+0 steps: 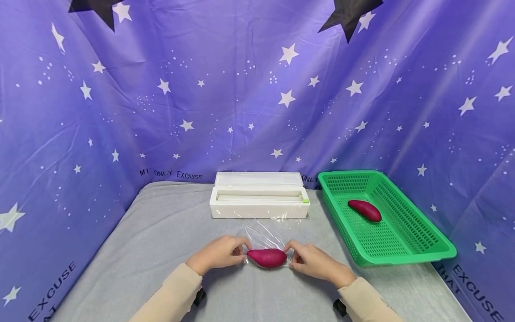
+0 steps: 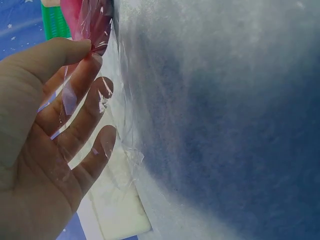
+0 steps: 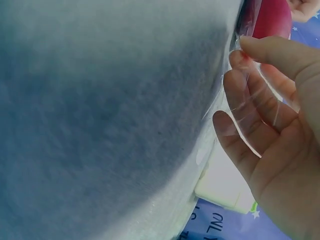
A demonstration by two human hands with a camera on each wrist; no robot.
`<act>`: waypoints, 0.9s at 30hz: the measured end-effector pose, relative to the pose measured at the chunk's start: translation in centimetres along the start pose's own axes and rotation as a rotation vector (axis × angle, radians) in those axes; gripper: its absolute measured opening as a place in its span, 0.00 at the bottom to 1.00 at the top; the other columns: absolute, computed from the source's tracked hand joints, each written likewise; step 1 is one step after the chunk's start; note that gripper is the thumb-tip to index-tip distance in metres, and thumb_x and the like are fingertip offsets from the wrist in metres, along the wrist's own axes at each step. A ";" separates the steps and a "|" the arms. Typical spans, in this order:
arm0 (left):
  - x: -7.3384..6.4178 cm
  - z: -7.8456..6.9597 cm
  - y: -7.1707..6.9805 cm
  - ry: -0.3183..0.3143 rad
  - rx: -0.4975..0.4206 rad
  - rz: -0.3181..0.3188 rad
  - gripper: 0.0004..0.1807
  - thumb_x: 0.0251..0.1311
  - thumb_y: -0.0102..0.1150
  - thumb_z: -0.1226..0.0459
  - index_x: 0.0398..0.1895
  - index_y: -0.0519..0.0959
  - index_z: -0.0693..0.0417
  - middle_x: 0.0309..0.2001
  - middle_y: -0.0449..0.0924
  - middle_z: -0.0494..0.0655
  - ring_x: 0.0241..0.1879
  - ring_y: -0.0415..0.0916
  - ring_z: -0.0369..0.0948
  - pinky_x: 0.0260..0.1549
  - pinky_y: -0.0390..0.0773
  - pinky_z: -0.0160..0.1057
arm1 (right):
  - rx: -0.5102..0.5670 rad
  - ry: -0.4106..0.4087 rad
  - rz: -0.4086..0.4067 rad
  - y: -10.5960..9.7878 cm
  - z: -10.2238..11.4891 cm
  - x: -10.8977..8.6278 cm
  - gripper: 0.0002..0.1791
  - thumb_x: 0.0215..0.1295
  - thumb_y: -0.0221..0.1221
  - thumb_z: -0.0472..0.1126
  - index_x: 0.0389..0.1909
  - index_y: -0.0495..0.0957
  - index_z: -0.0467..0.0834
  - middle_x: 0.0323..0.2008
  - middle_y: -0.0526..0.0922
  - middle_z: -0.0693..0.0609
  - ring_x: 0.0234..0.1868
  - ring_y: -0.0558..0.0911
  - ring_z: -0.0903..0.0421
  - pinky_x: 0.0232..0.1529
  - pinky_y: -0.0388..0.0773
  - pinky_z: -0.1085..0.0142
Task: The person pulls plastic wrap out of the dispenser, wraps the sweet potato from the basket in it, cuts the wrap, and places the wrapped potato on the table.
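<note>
A purple-red sweet potato (image 1: 267, 258) lies crosswise between the two hands, with clear plastic wrap (image 1: 263, 236) around it and spreading behind it. My left hand (image 1: 224, 255) pinches the wrap between thumb and index finger right at the potato's left tip; the wrist view shows the film (image 2: 70, 97) draped over the other, looser fingers. At the opposite end, my right hand (image 1: 315, 264) pinches the wrap in the same way, thumb against index finger. Creased film (image 3: 242, 100) crosses its remaining fingers in the right wrist view.
Behind the potato stands a white wrap dispenser box (image 1: 259, 211), its lid raised and a green piece at its right end. To the right, a green basket (image 1: 402, 259) holds another sweet potato (image 1: 365, 210). A grey cloth (image 1: 169, 223) covers the table, with a starry purple curtain (image 1: 249, 89) around it.
</note>
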State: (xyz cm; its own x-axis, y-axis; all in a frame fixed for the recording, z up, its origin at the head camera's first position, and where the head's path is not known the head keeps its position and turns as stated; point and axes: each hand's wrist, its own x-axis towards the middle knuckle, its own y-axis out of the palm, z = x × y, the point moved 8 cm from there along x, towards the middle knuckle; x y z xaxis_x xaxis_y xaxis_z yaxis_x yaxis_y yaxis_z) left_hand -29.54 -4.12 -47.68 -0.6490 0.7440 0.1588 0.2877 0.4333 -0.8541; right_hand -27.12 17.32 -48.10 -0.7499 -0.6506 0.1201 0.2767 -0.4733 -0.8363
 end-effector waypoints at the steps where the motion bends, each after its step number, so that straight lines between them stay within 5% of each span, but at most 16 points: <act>1: 0.0 0.0 0.0 0.001 0.001 0.000 0.11 0.60 0.66 0.66 0.46 0.81 0.48 0.28 0.77 0.30 0.29 0.72 0.27 0.34 0.77 0.30 | -0.004 0.005 0.007 -0.1 0.0 0.1 0.18 0.62 0.67 0.33 0.51 0.75 0.45 0.26 0.78 0.66 0.28 0.76 0.69 0.32 0.79 0.70; 12: 0.5 0.3 -0.3 0.034 0.049 -0.012 0.09 0.69 0.56 0.69 0.44 0.85 0.51 0.40 0.83 0.39 0.41 0.78 0.32 0.47 0.80 0.37 | -0.108 -0.036 0.009 -1.0 0.6 1.0 0.10 0.66 0.63 0.32 0.47 0.82 0.40 0.33 0.83 0.57 0.36 0.80 0.64 0.41 0.81 0.62; 18: 0.8 0.5 -0.1 0.012 0.045 0.002 0.11 0.70 0.54 0.71 0.43 0.85 0.50 0.39 0.82 0.41 0.40 0.76 0.32 0.47 0.79 0.37 | -0.177 -0.062 0.029 -1.1 0.9 1.7 0.07 0.69 0.60 0.32 0.44 0.84 0.39 0.40 0.86 0.50 0.44 0.83 0.55 0.49 0.81 0.57; 27: 0.9 1.3 0.2 -0.005 0.043 -0.004 0.11 0.70 0.53 0.71 0.44 0.85 0.52 0.35 0.79 0.38 0.37 0.74 0.31 0.45 0.79 0.38 | -0.165 -0.022 0.046 -1.1 0.5 2.5 0.07 0.71 0.58 0.33 0.41 0.84 0.41 0.36 0.82 0.55 0.40 0.81 0.58 0.46 0.80 0.59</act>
State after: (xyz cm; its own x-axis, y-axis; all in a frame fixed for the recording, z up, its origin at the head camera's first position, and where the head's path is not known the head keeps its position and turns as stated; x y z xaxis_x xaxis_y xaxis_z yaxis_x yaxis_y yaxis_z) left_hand -30.97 -4.03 -48.33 -0.6539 0.7395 0.1598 0.2545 0.4140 -0.8740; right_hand -28.99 15.91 -46.55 -0.7249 -0.6830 0.0901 0.2064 -0.3401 -0.9175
